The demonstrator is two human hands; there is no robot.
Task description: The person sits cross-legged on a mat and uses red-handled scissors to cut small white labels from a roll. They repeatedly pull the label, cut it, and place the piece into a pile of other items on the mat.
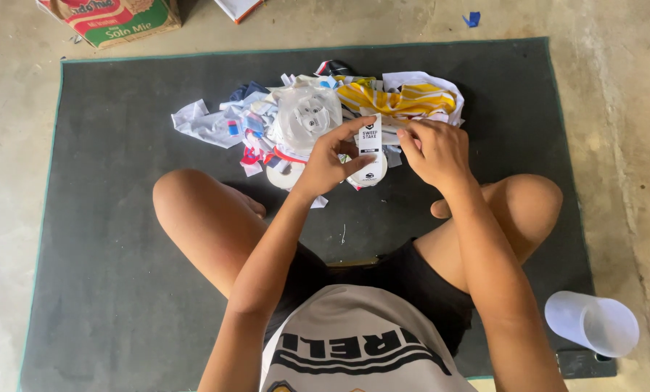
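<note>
I sit cross-legged on a dark grey mat point(107, 239). My left hand point(328, 161) grips a round white tape-like roll with a white printed label strip point(371, 149) between thumb and fingers. My right hand point(435, 150) pinches the strip's upper right edge. Both hands hover just in front of a heap of torn plastic wrappers and paper scraps point(267, 120), white, yellow and blue, with a crumpled clear plastic lid point(307, 116) on top.
A clear plastic cup point(592, 323) lies on its side at the mat's right front corner, over a dark object. A red and green cardboard box point(114, 18) stands on the concrete floor beyond the mat's far left corner. A small blue scrap point(472, 18) lies further right.
</note>
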